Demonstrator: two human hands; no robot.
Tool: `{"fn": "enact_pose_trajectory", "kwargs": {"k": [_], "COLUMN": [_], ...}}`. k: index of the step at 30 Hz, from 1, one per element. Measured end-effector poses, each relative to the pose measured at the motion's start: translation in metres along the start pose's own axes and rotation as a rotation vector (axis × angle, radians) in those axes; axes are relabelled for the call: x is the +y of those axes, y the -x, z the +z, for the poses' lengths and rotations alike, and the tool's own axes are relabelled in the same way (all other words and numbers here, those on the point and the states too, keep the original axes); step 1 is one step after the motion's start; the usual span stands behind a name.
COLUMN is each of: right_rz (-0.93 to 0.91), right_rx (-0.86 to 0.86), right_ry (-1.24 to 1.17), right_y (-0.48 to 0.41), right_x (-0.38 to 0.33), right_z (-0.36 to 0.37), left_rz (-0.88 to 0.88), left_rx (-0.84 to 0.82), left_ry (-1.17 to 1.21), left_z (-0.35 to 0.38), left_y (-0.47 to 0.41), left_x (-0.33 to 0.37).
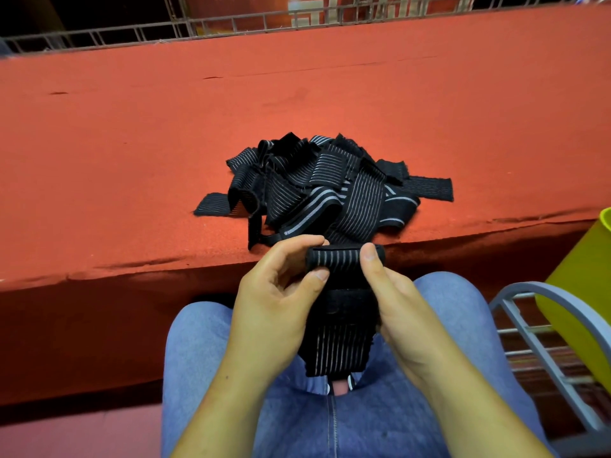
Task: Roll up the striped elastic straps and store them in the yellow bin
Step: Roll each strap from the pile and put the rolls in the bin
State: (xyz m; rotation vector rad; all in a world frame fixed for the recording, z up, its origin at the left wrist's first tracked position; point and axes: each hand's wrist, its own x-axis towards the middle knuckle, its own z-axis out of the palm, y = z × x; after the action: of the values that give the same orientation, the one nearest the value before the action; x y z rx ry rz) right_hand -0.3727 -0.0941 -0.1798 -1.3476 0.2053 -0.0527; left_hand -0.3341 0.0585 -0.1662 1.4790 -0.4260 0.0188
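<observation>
A black elastic strap with thin white stripes (340, 259) is partly rolled at its top end, just below the table's front edge. My left hand (281, 292) pinches the roll's left end between thumb and fingers. My right hand (393, 292) pinches its right end, thumb on top. The unrolled tail of the strap (337, 345) hangs down between my hands over my lap. A loose pile of several more striped straps (317, 186) lies on the red table just beyond. The yellow bin (582, 285) stands at the right edge, partly cut off.
The red felt-covered table (231, 104) spreads wide ahead, with a metal rail (231, 24) along its far side. A grey wire rack (535, 342) holds the bin at my right. My knees in blue jeans (205, 352) are below the table edge.
</observation>
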Motion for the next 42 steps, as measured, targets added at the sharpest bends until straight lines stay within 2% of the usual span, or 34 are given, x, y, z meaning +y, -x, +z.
{"fn": "enact_pose_trajectory", "kwargs": {"k": [9,15,29,42], "right_rz": [-0.091,-0.119,-0.127,-0.227], "right_rx": [0.011,0.115,0.021,0.048], "right_ry": [-0.073,-0.069,-0.061,0.013], "right_y": [-0.0029,-0.0071,-0.0035,-0.0026], "right_x": [0.0004,0.0038,0.0036,0.0069], "right_z": [-0.0024,-0.0051,-0.0045,-0.0053], "left_rz": [0.008,-0.045,-0.108,-0.122], "left_rx": [-0.005,-0.042,0.027,0.011], "left_ry": [-0.033,-0.009,-0.057,-0.007], "left_z": [0.001,0.0031,0.0033,0.0035], "left_y": [-0.0007,0.0015,0.0013,0.0015], "left_x": [-0.0005,0.001,0.0016,0.0007]}}
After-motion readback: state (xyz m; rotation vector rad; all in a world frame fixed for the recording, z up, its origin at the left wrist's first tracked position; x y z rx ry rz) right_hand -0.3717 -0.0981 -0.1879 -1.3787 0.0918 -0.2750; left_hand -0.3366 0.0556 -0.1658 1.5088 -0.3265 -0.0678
